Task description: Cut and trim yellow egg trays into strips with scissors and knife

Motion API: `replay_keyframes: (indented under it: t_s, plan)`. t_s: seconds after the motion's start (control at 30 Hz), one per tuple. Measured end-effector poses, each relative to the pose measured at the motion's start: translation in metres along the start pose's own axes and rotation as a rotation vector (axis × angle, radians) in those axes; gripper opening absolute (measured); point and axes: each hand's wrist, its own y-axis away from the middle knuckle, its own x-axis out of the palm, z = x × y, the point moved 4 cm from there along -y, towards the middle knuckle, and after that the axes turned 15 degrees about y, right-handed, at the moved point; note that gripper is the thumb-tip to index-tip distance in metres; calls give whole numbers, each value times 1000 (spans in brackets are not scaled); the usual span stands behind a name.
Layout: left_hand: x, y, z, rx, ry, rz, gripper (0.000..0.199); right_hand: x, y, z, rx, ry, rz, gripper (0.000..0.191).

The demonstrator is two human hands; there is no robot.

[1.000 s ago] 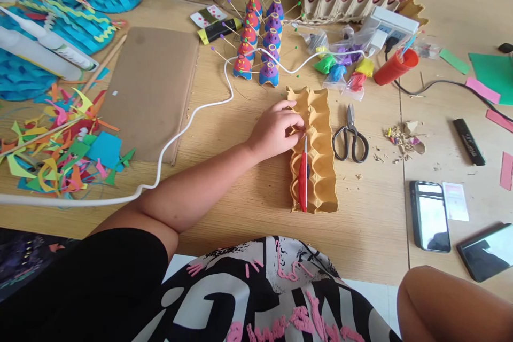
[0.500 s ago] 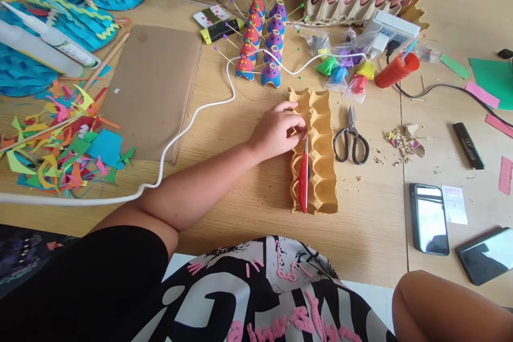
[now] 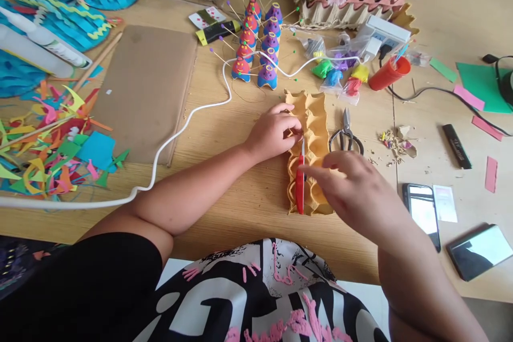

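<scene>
A yellow egg carton lies lengthwise on the table before me. My left hand rests over its left row, fingers curled and gripping the carton near the middle ridge. A red utility knife stands on edge along the carton, its thin blade pointing toward my left fingertips. My right hand hovers above the carton's lower right, slightly blurred, a finger stretched to the knife's handle; whether it touches is unclear. Black-handled scissors lie right of the carton, partly hidden by my right hand.
Painted carton figures with sticks stand beyond the carton, a white cable crossing them. Bagged coloured clay, a red cup and a power strip sit right. Cardboard and paper scraps lie left; phones lie right.
My right hand has come in from the lower right to over the carton and the knife. My left hand keeps its place on the carton. The view has shifted slightly.
</scene>
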Motion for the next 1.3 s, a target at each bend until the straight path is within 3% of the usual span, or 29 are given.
replay_keyframes:
  t_s: [0.07,0.17,0.33,0.53,0.6,0.7,0.77,0.83,0.9,1.07,1.2,1.3]
  plan:
    - [0,0,1,-6,6,4,9,6,-7,6,-77,120,30,39]
    - [1,0,2,-9,10,-7,9,12,-19,9,-155,264,56,29]
    - [1,0,1,-1,13,-5,8,16,-28,9,-265,285,52,21]
    - [0,1,1,-14,16,7,7,27,-19,-1,-285,260,-100,17]
    - [0,1,1,-15,21,13,5,32,-13,-7,-203,124,-249,14]
    - [0,2,2,-20,25,18,5,38,-5,-21,139,-236,-523,16]
    - [0,2,1,-22,30,18,6,47,-5,-27,379,-441,-493,19]
    - [0,2,1,-24,33,18,6,46,-4,-28,489,-494,-576,23]
    - [0,2,0,-26,32,22,6,42,-5,-26,515,-468,-611,26]
    - [0,1,1,-17,14,34,4,38,-3,-22,421,-354,-435,18]
    - [0,1,2,-10,23,23,6,32,2,-16,317,-183,-496,21]
    - [0,1,2,-16,26,27,7,32,0,-11,257,-134,-460,24]
